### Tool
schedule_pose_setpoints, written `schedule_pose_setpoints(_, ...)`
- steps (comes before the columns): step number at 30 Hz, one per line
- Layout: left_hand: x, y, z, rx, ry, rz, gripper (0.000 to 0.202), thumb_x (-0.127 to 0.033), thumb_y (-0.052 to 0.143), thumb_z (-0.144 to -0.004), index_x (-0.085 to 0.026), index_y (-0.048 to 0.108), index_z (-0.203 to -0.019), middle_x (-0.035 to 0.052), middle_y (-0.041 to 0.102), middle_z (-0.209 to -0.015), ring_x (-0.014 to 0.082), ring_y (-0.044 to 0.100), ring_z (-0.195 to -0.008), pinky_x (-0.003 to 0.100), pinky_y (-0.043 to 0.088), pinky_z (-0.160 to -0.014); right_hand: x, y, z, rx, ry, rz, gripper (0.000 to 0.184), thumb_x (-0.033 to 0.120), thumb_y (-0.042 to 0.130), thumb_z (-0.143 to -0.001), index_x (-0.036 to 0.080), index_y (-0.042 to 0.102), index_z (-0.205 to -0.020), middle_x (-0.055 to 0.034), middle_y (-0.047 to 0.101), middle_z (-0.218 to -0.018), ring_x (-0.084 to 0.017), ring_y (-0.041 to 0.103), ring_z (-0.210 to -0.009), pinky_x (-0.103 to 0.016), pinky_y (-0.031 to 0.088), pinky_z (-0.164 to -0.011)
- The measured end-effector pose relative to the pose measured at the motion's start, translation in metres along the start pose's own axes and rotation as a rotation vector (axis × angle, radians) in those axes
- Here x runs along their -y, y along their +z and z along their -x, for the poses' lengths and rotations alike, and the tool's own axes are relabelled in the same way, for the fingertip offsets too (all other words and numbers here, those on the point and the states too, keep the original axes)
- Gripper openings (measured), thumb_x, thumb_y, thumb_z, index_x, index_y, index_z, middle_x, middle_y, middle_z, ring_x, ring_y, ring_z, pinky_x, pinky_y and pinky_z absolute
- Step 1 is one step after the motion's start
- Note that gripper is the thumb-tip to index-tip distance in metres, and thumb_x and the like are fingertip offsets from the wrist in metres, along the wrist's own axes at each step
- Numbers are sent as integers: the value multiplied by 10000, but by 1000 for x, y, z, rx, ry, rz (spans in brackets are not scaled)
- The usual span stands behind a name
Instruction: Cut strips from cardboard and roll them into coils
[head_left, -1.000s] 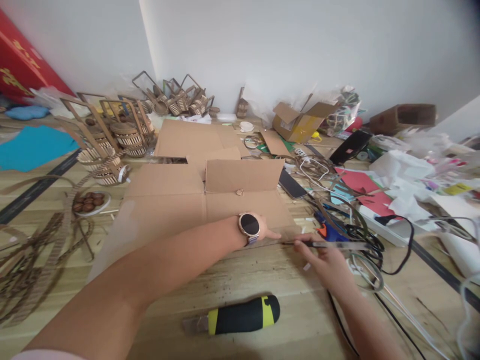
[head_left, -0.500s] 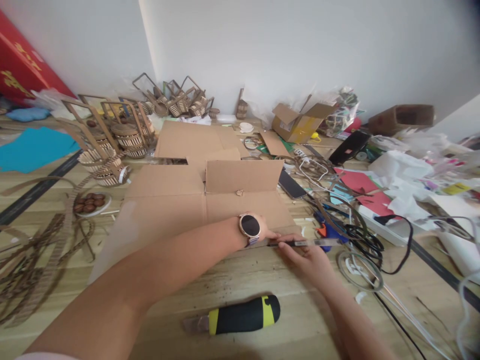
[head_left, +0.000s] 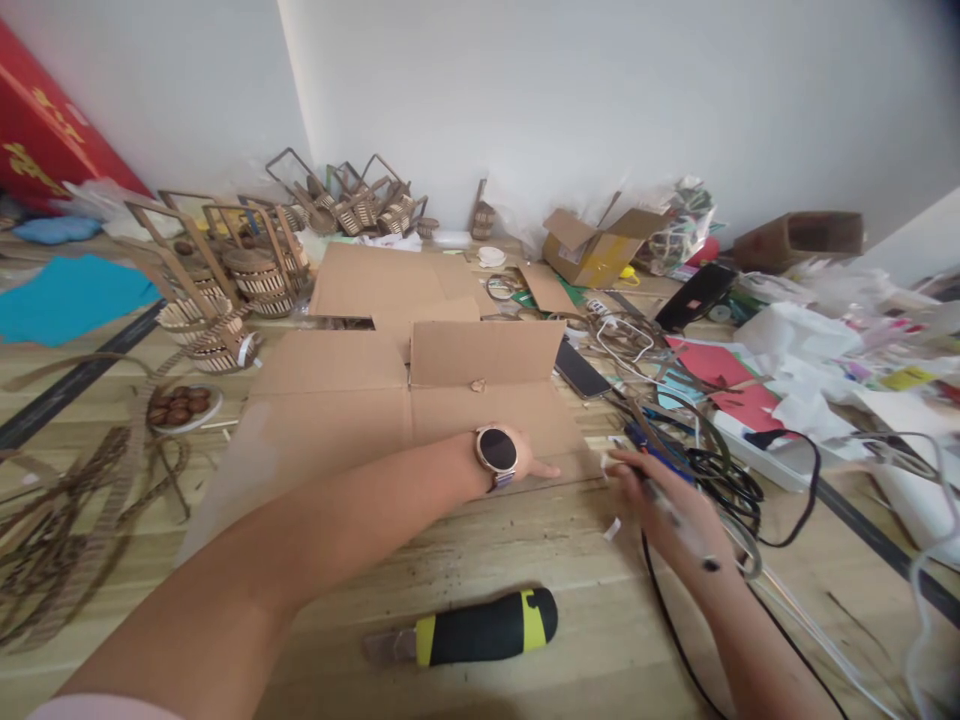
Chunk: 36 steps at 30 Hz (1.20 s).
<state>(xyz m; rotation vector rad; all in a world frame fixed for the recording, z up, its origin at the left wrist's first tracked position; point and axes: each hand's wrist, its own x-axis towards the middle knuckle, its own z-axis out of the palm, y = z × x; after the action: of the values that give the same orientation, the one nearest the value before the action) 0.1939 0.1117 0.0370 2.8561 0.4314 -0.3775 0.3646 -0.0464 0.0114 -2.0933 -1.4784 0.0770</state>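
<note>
My left hand, below a wristwatch, lies on the near right part of a flattened cardboard box. Its index finger is stretched out along the board; the other fingers are mostly hidden behind the wrist. Just right of the board, my right hand is closed around a pen with a clear barrel and dark ends, slightly blurred. Nearer to me, a black and yellow utility knife lies on the wooden table, its blade end pointing left.
Small woven baskets stand at the left and back. A bowl of brown nuts sits left of the cardboard. A phone, coiled black cable, red paper and an open carton crowd the right side.
My right hand has moved right with the pen, away from my left fingertip and off the cardboard's edge. The pen has turned in the fingers. My left hand stays in place.
</note>
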Motion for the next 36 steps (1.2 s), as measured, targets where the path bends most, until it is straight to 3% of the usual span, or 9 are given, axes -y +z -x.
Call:
schedule_pose_setpoints(3,-5,-12,15,162,-8,-47,312,-313,587,-942,-149,567,-1208,91,607,-1169,212,633,-968,405,555,-813,14,20,1,140,-119,-63,290,357,453,-834,290,705,-961,-19,766,-978,-235,706,-932,-335,537,-837)
schedule_pose_setpoints(5,-4,-17,31,188,24,-63,329,-267,573,-949,-181,549,-1266,93,599,-1200,224,632,-985,414,547,-820,18,28,0,191,-162,-88,308,303,425,-808,307,709,-926,-4,763,-1000,-232,701,-960,-350,515,-901)
schedule_pose_setpoints(9,15,-13,69,203,75,-71,599,-72,600,-872,-410,503,-1356,58,669,-1090,247,656,-912,323,498,-729,17,31,-3,197,-167,-96,304,304,433,-794,325,698,-942,-3,765,-974,-254,700,-949,-400,460,-979)
schedule_pose_setpoints(15,60,8,124,230,7,-63,710,-183,717,-806,-398,427,-1417,43,676,-965,212,635,-829,240,409,-630,9,33,-6,181,-142,-85,295,324,458,-786,324,698,-957,-6,765,-973,-292,676,-984,-443,444,-991)
schedule_pose_setpoints(20,66,13,140,211,-12,-46,684,-199,682,-835,-395,409,-1431,67,640,-1029,212,624,-810,246,389,-605,11,34,-9,171,-157,-61,364,428,464,-838,272,707,-1060,-79,754,-1037,-341,671,-1013,-496,461,-949)
schedule_pose_setpoints(25,66,14,136,195,-22,-24,634,-207,715,-807,-414,497,-1365,32,652,-948,202,627,-808,240,403,-633,62,37,3,127,-198,-133,333,442,495,-878,284,712,-1075,-71,744,-1030,-269,682,-987,-365,535,-838)
schedule_pose_setpoints(28,67,15,136,190,-22,-13,626,-215,716,-808,-423,501,-1358,31,656,-948,204,633,-818,242,405,-637,108,45,17,239,-231,-334,284,419,504,-882,280,731,-983,-52,750,-897,-232,703,-853,-321,563,-729)
schedule_pose_setpoints(30,68,16,136,191,-21,-8,629,-219,717,-808,-416,498,-1363,36,661,-953,208,635,-828,243,402,-632,133,54,25,340,-244,-418,257,392,514,-875,262,721,-955,-39,757,-889,-221,708,-842,-320,563,-763)
schedule_pose_setpoints(36,68,16,135,211,-18,-9,668,-193,703,-806,-402,463,-1394,38,683,-944,221,638,-843,244,396,-613,165,85,34,459,-239,-531,138,304,519,-830,243,643,-839,-14,733,-824,-195,693,-815,-277,547,-703)
